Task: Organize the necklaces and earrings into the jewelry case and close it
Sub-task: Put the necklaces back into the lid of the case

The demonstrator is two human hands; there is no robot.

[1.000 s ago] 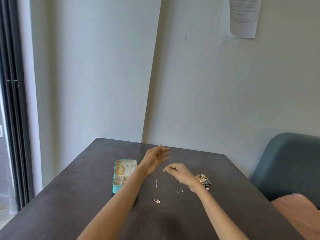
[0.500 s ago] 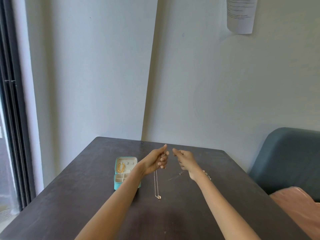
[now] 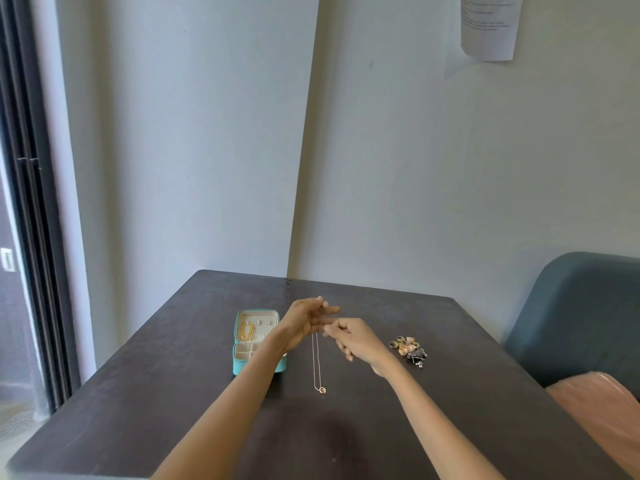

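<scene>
A thin gold necklace (image 3: 316, 362) with a small round pendant (image 3: 322, 390) hangs from my left hand (image 3: 304, 323), which is raised above the table with its upper fingers stretched out. My right hand (image 3: 349, 337) is right beside it, fingers curled, pinching at the top of the chain near the left fingertips. The pendant sits at or just above the tabletop. The teal jewelry case (image 3: 242, 367) lies open to the left, partly behind my left forearm. It has a gold chain (image 3: 247, 330) in its lid half and small compartments in front.
A small heap of mixed jewelry (image 3: 408, 348) lies on the dark table (image 3: 156, 393) to the right of my hands. A blue-grey chair (image 3: 581, 306) stands at the right, walls close behind the table, and a window frame at the left.
My hands came together over the table. The right hand now pinches at the chain by the left fingers, and the left fingers have stretched out. The necklace still hangs from the left hand.
</scene>
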